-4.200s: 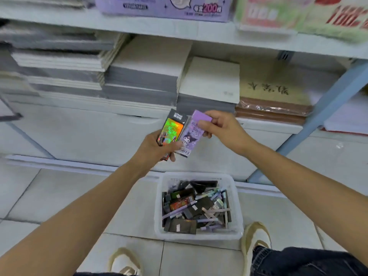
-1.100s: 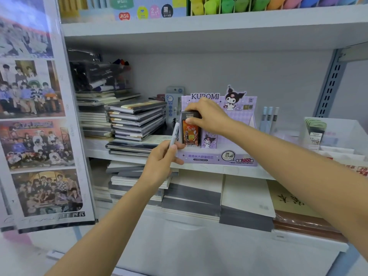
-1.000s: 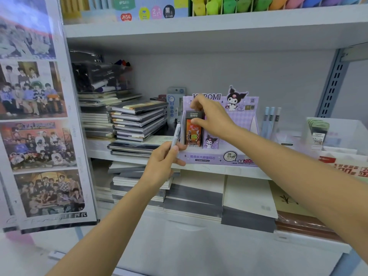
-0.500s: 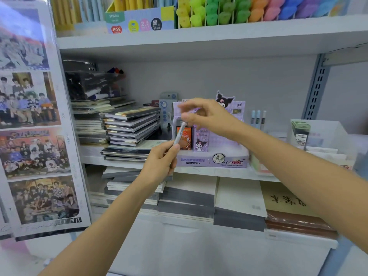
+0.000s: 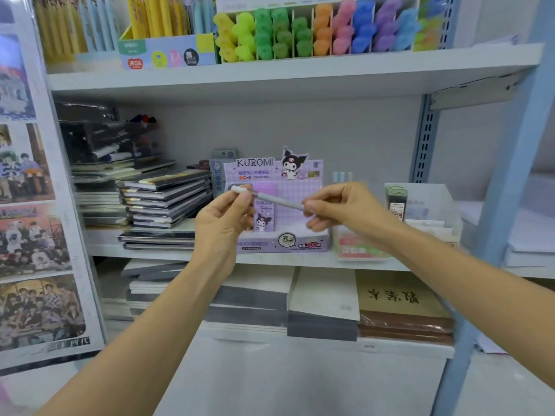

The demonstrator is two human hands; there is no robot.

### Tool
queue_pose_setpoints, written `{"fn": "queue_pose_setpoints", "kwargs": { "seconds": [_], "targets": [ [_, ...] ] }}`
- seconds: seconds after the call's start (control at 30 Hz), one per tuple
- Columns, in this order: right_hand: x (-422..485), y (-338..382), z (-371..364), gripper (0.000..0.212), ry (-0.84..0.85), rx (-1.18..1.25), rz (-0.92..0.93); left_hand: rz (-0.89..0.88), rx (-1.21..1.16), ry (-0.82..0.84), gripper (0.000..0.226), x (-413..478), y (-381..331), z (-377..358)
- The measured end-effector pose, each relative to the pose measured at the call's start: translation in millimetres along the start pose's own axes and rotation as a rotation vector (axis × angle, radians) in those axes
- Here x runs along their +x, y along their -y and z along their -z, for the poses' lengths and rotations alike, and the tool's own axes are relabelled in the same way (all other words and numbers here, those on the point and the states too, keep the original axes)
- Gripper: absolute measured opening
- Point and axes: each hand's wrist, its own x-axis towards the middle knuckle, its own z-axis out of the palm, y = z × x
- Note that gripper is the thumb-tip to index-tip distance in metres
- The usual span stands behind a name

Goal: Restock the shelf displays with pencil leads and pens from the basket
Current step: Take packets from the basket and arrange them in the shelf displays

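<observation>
A pale grey pen (image 5: 271, 199) lies nearly level in front of the middle shelf, held at both ends. My left hand (image 5: 223, 219) pinches its white-capped end and my right hand (image 5: 339, 210) pinches the other end. Behind the pen stands the purple Kuromi pencil-lead display box (image 5: 300, 181) on the middle shelf (image 5: 300, 261). A purple lead pack (image 5: 264, 216) stands inside the box; my left hand hides the box's left slot. The basket is out of view.
Stacked notebooks (image 5: 168, 199) fill the shelf's left side. A clear bin with packs (image 5: 420, 205) stands at the right. The upper shelf carries coloured highlighters (image 5: 315, 31) and a yellow pen display (image 5: 168, 46). Paper stacks (image 5: 324, 301) lie below. A blue upright (image 5: 510, 175) stands at the right.
My right hand has left the lead packs in the Kuromi box and taken the free end of the pen. The pen has swung from upright to nearly level.
</observation>
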Motion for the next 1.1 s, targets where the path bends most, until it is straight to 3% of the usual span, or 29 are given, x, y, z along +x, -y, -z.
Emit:
{"fn": "queue_pose_setpoints", "kwargs": {
  "seconds": [0.13,0.3,0.37,0.47,0.57,0.67,0.83,0.93,1.1],
  "targets": [
    [-18,-5,4,0.016,0.113,-0.022,-0.100,0.028,0.009,0.037,0.028,-9,5,-25],
    [-17,24,14,0.020,-0.072,-0.194,0.152,-0.056,0.304,0.114,0.011,-16,11,-52],
    [-15,36,14,0.017,-0.073,-0.295,0.227,-0.105,0.412,0.185,0.012,-18,13,-66],
    [-14,43,17,0.013,-0.043,-0.463,0.229,-0.166,0.487,0.248,0.016,-21,18,-84],
    [-14,44,31,0.012,-0.031,-0.443,0.194,-0.152,0.458,0.234,0.015,-19,22,-92],
    [-11,47,54,0.014,-0.127,-0.333,0.205,-0.135,0.633,0.241,0.037,-14,32,-92],
    [2,52,106,0.009,-0.386,-0.232,0.265,-0.366,1.067,0.378,0.049,-14,53,-78],
    [15,47,122,0.002,-0.496,-0.291,0.320,-0.374,1.201,0.529,0.064,-15,67,-75],
    [36,22,120,0.003,-0.534,-0.520,0.296,-0.528,1.323,0.562,0.068,-10,78,-71]
  ]
}}
